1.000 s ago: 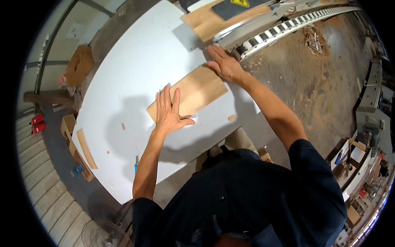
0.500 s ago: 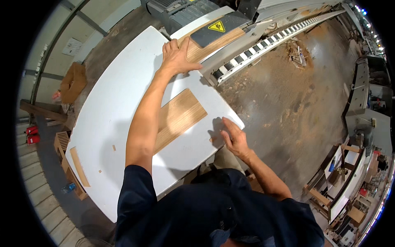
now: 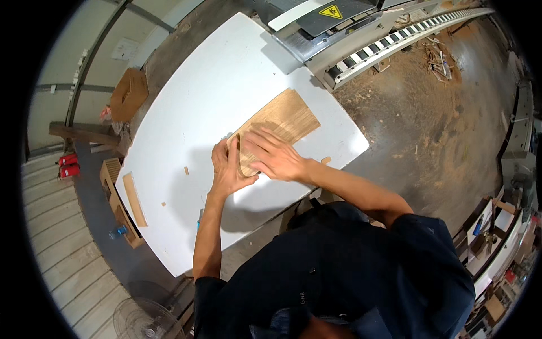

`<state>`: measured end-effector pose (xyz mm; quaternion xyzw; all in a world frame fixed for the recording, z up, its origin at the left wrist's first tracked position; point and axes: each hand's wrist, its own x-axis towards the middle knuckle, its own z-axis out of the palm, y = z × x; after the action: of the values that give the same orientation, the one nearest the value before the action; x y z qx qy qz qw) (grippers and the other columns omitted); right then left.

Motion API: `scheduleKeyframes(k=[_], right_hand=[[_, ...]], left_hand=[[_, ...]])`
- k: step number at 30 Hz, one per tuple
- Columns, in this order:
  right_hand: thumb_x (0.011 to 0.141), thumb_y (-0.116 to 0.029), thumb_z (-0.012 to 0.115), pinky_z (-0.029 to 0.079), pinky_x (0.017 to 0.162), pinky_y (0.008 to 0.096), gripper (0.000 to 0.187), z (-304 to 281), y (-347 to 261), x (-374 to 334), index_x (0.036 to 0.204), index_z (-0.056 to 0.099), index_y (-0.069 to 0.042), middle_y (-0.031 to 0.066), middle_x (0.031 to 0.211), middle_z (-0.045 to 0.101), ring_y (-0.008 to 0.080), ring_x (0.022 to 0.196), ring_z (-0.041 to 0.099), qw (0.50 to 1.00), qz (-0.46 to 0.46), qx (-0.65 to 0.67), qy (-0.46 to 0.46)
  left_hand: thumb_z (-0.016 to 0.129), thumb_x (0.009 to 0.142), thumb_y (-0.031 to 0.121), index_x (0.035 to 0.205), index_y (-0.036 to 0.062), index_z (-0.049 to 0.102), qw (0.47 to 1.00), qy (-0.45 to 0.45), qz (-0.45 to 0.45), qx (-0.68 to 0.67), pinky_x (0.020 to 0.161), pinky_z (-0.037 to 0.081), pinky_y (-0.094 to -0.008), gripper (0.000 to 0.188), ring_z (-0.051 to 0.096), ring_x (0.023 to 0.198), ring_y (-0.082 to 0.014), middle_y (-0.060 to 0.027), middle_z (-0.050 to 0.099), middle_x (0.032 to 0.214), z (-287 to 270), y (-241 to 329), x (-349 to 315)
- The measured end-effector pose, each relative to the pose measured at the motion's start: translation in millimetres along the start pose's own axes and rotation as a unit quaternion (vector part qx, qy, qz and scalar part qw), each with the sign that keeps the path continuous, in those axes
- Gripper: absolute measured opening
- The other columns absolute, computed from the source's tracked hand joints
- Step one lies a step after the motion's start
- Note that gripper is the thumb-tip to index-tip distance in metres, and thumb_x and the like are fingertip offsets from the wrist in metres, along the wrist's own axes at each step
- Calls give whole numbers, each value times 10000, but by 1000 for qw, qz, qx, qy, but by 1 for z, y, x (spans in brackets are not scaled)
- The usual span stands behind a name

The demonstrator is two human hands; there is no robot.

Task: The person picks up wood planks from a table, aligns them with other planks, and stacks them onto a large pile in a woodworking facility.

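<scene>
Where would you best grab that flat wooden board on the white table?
Probably by its near end, where both hands already meet: the left hand at the edge, the right hand flat on top. The wooden board lies flat on the white table, so only edges offer grip.

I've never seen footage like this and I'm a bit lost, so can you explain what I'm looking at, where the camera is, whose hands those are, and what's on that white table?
The camera sits on a person's head and looks straight down, so the dark shape at the bottom is their own body, and the wide lens bends straight edges near the rim. There is no robot here, only two bare hands. The left hand and the right hand both rest on the near end of a flat wooden board, fingers spread, apparently grasping its edge. The board lies on a large white table. A narrow wooden strip lies near the table's left edge, with a few small wood chips scattered about. Beyond the table stands a grey machine with a roller track. The floor is dusty with sawdust.
</scene>
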<state>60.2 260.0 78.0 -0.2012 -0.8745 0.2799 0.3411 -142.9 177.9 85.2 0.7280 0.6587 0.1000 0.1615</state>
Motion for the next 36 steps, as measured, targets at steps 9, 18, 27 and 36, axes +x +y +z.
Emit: scheduleKeyframes(k=[9,18,27,36], right_hand=[[959,-570,338,135,1179,493,762,41,43,19,1431,341,28,197,1498,328,356,1425,212,974,56,-195,-103],[967,-596,285,104,1165,521,787,-37,146,41,1435,310,36,216,1525,268,363,1445,168,914,312,-226,-123],[904,-233,611,457,872,440,414,-52,124,-28,1217,553,32,205,1151,599,391,1031,551,960,185,-179,114],[842,-153,626,499,716,365,259,-54,85,-64,1065,693,-38,198,862,657,274,789,641,905,403,121,62]], left_hand=[[602,835,576,1493,49,241,992,79,-35,89,1090,135,-643,917,214,1356,-455,-308,229,1451,41,4,7],[525,839,670,1463,30,293,990,89,-39,103,1083,144,-652,924,250,1325,-462,-295,248,1438,43,3,2],[660,830,522,1459,-42,243,973,181,-129,67,1085,150,-641,942,209,1328,-519,-335,190,1466,42,6,-3],[735,800,149,1429,-118,219,904,164,-276,-284,857,508,-451,856,609,1016,-396,-303,570,1137,27,27,-20]])
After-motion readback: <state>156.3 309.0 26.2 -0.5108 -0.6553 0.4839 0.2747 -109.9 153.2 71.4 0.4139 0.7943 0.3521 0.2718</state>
